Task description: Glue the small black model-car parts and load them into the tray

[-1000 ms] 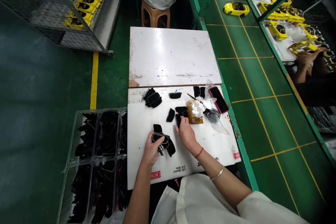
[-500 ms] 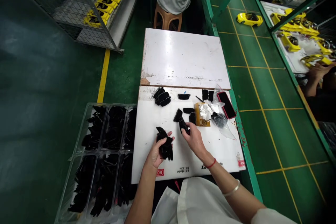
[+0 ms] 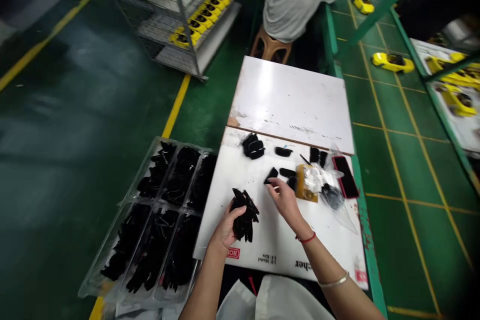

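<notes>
My left hand [image 3: 229, 225] is wrapped round a bunch of black parts [image 3: 245, 215] above the front of the white work board [image 3: 277, 240]. To its right, my right hand [image 3: 282, 197] reaches over the board, its thumb and fingertips close to a black piece [image 3: 271, 175]; whether they grip it is too small to tell. More black pieces [image 3: 287, 173] lie just beyond that hand. A small pile of black parts [image 3: 253, 147] and a single black part [image 3: 283, 151] rest farther back.
A clear compartment tray [image 3: 129, 200] of black parts stands at the left. An orange box [image 3: 307, 195], a plastic bag [image 3: 347, 217] and a phone [image 3: 345, 177] lie at the right. A person [image 3: 296, 0] sits beyond the boards, near a rack [image 3: 180, 5] with yellow car bodies.
The camera view has turned left. The black piece that was in my right hand is no longer there, and more black parts show in my left hand.
</notes>
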`<state>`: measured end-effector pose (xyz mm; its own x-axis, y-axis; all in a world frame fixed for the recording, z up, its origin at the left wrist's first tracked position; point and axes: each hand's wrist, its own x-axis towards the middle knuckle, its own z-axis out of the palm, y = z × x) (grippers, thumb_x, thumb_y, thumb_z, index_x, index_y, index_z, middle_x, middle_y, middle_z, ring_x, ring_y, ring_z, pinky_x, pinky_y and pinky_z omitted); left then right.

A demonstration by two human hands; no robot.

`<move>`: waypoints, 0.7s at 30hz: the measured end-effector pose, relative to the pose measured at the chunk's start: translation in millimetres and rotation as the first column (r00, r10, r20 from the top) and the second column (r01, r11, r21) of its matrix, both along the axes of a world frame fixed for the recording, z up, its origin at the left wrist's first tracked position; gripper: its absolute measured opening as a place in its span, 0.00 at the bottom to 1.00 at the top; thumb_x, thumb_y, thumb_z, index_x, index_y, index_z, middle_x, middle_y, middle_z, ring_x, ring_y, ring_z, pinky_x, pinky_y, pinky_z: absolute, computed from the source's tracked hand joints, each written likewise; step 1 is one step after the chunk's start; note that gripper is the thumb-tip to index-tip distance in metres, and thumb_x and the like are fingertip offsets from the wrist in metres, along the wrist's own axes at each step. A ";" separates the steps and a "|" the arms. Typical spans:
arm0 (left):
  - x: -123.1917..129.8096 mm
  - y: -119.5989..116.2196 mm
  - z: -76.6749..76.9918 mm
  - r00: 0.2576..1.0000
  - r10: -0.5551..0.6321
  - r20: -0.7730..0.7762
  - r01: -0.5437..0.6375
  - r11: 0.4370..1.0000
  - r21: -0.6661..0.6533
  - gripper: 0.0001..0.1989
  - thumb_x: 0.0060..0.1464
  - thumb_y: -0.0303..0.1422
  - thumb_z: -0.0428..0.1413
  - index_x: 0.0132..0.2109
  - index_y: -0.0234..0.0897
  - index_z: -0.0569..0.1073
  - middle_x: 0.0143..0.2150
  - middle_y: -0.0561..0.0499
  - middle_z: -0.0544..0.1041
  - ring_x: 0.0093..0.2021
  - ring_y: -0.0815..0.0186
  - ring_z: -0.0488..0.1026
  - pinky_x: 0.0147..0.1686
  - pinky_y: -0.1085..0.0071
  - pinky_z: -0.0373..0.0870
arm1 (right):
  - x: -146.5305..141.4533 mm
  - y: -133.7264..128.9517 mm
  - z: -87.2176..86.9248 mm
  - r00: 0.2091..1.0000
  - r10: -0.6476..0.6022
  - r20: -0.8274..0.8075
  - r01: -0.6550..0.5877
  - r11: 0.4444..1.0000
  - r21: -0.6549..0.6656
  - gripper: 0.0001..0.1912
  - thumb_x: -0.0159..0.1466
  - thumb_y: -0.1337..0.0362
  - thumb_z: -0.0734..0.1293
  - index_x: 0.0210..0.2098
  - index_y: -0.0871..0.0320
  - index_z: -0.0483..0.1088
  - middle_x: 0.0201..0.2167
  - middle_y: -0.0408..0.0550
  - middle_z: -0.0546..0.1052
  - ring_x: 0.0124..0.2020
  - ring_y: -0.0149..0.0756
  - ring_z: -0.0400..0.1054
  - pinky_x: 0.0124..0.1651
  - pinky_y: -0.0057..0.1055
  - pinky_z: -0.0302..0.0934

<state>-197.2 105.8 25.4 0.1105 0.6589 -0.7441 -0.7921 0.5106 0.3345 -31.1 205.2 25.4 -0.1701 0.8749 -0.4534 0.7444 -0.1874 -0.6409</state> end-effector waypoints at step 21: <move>-267.4 -59.6 -91.8 0.625 0.292 -0.724 -0.574 0.801 -0.173 0.13 0.55 0.35 0.55 0.46 0.32 0.69 0.36 0.50 0.75 0.32 0.68 0.73 0.34 0.66 0.73 | 14.8 55.0 -71.5 0.836 0.077 0.543 -0.143 0.986 0.080 0.32 0.53 0.48 0.61 0.51 0.62 0.66 0.39 0.64 0.73 0.48 0.64 0.65 0.48 0.52 0.63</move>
